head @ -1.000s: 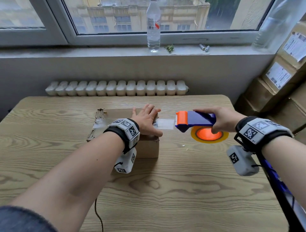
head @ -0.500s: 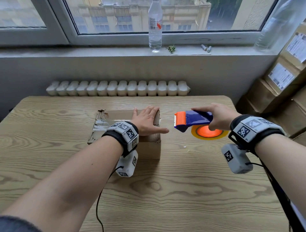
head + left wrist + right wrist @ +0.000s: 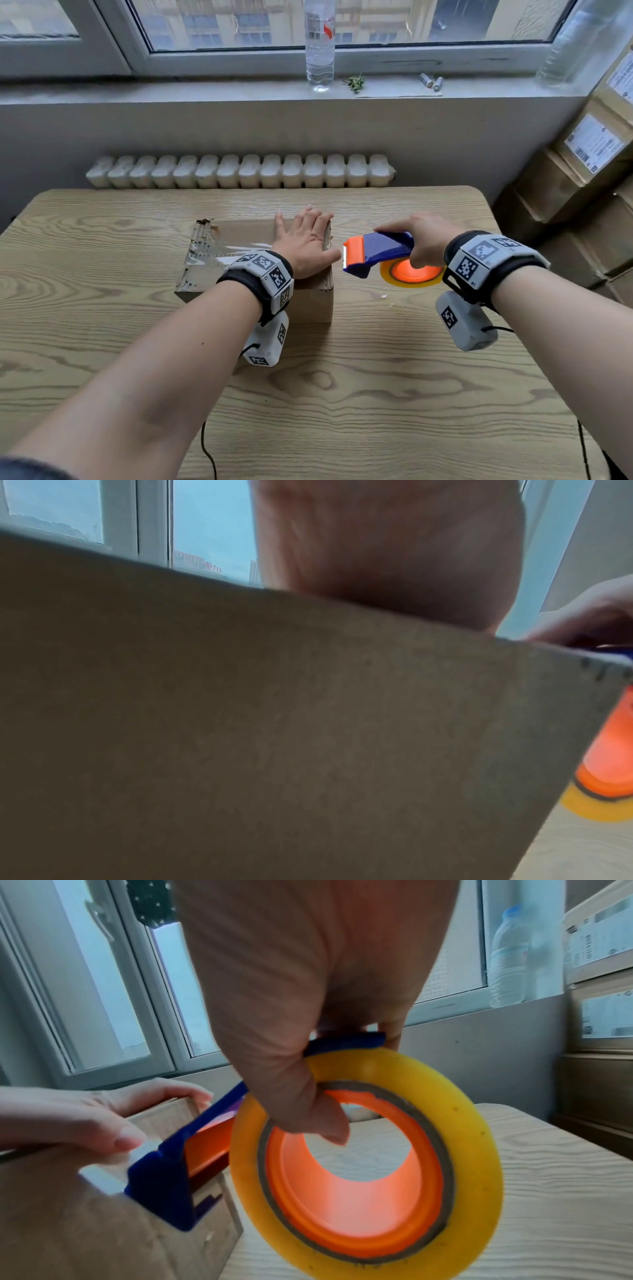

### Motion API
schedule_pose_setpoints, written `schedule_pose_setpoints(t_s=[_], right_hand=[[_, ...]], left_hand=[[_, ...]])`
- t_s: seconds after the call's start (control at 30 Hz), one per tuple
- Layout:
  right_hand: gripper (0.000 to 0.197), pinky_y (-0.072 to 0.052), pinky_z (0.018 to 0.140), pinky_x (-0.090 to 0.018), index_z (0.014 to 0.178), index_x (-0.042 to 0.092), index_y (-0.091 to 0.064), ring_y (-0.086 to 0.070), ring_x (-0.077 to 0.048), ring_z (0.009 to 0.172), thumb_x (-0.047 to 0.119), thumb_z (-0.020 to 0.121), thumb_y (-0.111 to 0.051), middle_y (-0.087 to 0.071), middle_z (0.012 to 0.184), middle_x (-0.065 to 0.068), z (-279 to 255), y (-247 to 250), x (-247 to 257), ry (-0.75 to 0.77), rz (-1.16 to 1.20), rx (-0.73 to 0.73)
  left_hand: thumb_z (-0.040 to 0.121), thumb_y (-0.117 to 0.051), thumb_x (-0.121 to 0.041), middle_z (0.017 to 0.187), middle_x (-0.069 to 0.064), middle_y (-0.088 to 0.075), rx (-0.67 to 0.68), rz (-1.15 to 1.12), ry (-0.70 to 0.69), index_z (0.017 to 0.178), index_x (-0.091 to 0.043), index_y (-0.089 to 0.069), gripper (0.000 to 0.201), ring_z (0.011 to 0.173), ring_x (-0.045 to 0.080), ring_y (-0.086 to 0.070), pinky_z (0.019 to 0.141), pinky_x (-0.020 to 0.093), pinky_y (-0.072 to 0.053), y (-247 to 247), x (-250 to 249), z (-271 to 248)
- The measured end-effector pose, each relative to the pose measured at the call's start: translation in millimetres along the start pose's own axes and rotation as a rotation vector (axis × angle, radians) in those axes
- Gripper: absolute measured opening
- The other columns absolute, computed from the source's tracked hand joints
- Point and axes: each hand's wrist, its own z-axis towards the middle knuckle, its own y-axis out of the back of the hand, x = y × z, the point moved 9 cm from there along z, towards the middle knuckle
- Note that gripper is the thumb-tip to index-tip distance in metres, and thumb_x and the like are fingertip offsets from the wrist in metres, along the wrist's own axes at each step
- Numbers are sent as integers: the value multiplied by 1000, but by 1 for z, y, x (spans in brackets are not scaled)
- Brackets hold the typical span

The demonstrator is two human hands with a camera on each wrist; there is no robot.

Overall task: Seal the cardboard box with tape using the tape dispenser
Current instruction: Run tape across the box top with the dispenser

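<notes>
A small cardboard box (image 3: 205, 270) sits on the wooden table, clear tape shining across its top. My left hand (image 3: 305, 240) lies flat on the box's right end, fingers straight, thumb at the right edge. My right hand (image 3: 423, 241) grips a blue and orange tape dispenser (image 3: 375, 251) with a yellow tape roll (image 3: 369, 1156), held just right of the box with the cutter end by my left thumb. In the right wrist view my thumb hooks through the roll's orange core and the left hand's fingers (image 3: 113, 1134) rest on the box (image 3: 68, 1231). The left wrist view is mostly filled by the box's side (image 3: 274, 723).
The wooden table (image 3: 342, 411) spreads wide in front and to the left. A radiator (image 3: 239, 171) runs behind it under the windowsill, where a water bottle (image 3: 319, 44) stands. Stacked cardboard parcels (image 3: 582, 178) crowd the right side. A cable (image 3: 209, 452) hangs near the front edge.
A second ago a strip of tape stretched from the box to the dispenser; that strip is gone. The dispenser has moved left, back toward the box's right edge. My left hand stays flat.
</notes>
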Motion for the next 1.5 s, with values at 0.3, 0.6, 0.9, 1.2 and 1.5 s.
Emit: schedule_pose_setpoints(t_s=[0.3, 0.6, 0.9, 1.2, 1.5], right_hand=[[72, -54, 83, -39, 125, 50, -52, -57, -20, 100, 3, 70, -52, -64, 110, 10, 18, -8, 28, 31, -20, 21], [61, -45, 53, -24, 106, 38, -69, -60, -16, 72, 2, 59, -53, -68, 78, 5, 18, -11, 29, -31, 24, 141], [59, -41, 78, -33, 134, 42, -44, -50, -22, 109, 12, 84, -54, -47, 99, 7, 17, -5, 30, 92, -121, -18], [51, -54, 79, -36, 116, 41, -56, -60, -21, 91, 15, 73, -53, -65, 99, 7, 22, -16, 33, 20, -113, 58], [42, -43, 54, -26, 69, 18, -66, -53, -24, 57, 14, 33, -45, -58, 58, 0, 22, -22, 35, -66, -129, 195]], left_hand=[[69, -34, -54, 159, -1, -9, -17, 33, 8, 150, -24, -10, 90, 149, 17, 3, 113, 61, 13, -2, 1, 2], [81, -50, -40, 161, 2, -3, 15, 49, 47, 152, -23, -6, 84, 149, 19, 8, 112, 62, 14, -2, -3, 2], [83, -46, -29, 161, 1, -3, 14, -2, 61, 151, -21, -13, 76, 149, 16, 10, 113, 60, 15, -3, -4, 3], [85, -43, -25, 161, 4, -5, 22, 37, 88, 151, -19, -13, 72, 149, 18, 10, 114, 58, 14, -4, -6, 2], [86, -45, -29, 161, 6, -3, 27, 68, 100, 152, -17, -10, 75, 149, 20, 12, 113, 58, 13, -4, -7, 2]])
